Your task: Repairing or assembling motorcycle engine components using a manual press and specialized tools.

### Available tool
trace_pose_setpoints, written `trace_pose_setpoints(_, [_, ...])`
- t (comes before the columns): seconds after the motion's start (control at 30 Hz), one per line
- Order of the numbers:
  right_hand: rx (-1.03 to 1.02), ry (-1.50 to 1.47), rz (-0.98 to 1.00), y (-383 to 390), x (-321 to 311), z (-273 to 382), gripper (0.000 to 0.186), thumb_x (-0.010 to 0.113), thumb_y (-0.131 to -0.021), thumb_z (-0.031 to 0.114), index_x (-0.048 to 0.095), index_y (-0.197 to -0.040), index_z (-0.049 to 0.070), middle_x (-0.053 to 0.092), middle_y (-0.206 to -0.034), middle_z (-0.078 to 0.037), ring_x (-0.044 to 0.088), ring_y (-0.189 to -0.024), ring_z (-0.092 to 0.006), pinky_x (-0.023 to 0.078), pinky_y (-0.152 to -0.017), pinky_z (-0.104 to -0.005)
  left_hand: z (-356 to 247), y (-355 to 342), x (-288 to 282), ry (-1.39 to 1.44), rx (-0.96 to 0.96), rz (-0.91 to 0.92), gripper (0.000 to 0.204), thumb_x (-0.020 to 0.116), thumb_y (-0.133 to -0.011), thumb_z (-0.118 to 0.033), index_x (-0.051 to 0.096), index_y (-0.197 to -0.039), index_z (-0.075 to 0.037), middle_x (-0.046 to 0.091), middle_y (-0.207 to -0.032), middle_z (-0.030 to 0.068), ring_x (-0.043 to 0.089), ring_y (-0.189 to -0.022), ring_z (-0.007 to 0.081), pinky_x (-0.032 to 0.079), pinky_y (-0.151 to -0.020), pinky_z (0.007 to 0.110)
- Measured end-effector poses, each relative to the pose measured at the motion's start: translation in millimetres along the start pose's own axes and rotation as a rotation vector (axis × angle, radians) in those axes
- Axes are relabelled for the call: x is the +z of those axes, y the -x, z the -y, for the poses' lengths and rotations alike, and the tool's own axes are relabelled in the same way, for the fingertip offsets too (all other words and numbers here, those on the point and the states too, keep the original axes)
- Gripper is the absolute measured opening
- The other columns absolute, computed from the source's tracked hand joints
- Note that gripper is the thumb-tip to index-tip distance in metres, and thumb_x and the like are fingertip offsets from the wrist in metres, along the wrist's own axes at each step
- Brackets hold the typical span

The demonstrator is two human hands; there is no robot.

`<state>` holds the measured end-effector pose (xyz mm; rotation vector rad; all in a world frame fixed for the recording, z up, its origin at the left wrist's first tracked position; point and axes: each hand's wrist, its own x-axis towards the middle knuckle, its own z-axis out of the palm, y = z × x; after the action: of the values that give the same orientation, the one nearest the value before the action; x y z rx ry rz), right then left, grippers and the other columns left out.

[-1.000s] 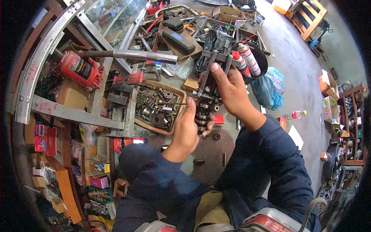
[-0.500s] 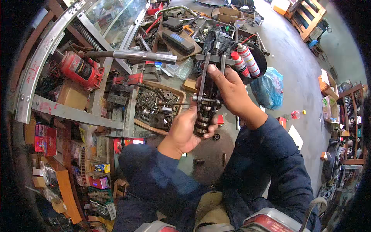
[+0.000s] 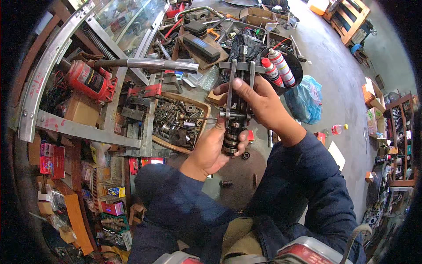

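Head view: my L hand [image 3: 210, 152] is wrapped round the lower part of a ringed shaft [image 3: 231, 141], palm to its left, fingertips showing on its right, thumb up by the puller's lower crosspiece. My R hand [image 3: 263, 103] grips the dark two-armed puller [image 3: 230, 94] above, thumb across the front, fingers behind. So both hands are full, grips narrow. Shaft + puller sit btwn my hands, over the floor [image 3: 239, 196] in front of me, prob so I can look straight down on where they meet. R high, L low: prob to line up both pcs & stop the shaft tipping. A thin rod [image 3: 200, 118] runs from near my L thumb out over the parts tray [image 3: 173, 146]; can't tell if it belongs to the puller. Tray, w/ loads of small metal pcs [image 3: 165, 127], is just left of my L hand, prob for easy reach. Loose ring-shaped pc [image 3: 245, 155], dk cylinder [image 3: 226, 184] & slim pin [image 3: 254, 181] lie on the floor, apart, maybe so they don't get mixed up. Two spray cans [image 3: 288, 72] stand in a black bucket [image 3: 299, 72] beyond my R hand, prob to stop them toppling
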<state>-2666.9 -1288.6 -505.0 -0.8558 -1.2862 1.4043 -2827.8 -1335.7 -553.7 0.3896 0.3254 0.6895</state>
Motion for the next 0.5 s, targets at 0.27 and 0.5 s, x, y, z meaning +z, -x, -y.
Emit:
trace_pose_setpoints(0.27, [0.134,0.036,0.01,0.7,-10.1,2.9,0.044,0.058,-0.088,0.017,0.042,-0.123,-0.003,0.065,-0.101,-0.019,0.067,-0.091,-0.027,0.054,-0.079,-0.0372,6.0,-5.0,-2.9,-0.459,0.187,-0.178,0.045,0.041,-0.097,-0.049,0.046,-0.112,-0.006,0.055,-0.08,0.0027,0.054,-0.068,0.0111,0.043,-0.055,0.025])
trace_pose_setpoints(0.5, [0.081,-0.341,0.09,0.5,-13.3,-2.8,0.047,0.053,-0.085,0.016,0.04,-0.126,-0.001,0.059,-0.114,-0.022,0.062,-0.104,-0.0312,0.05,-0.087,-0.039,8.8,-12.3,1.0,-1.404,0.799,-0.329,0.063,0.059,-0.086,-0.054,0.048,-0.11,0.002,0.061,-0.077,0.0117,0.062,-0.066,0.0294,0.047,-0.06,0.035])
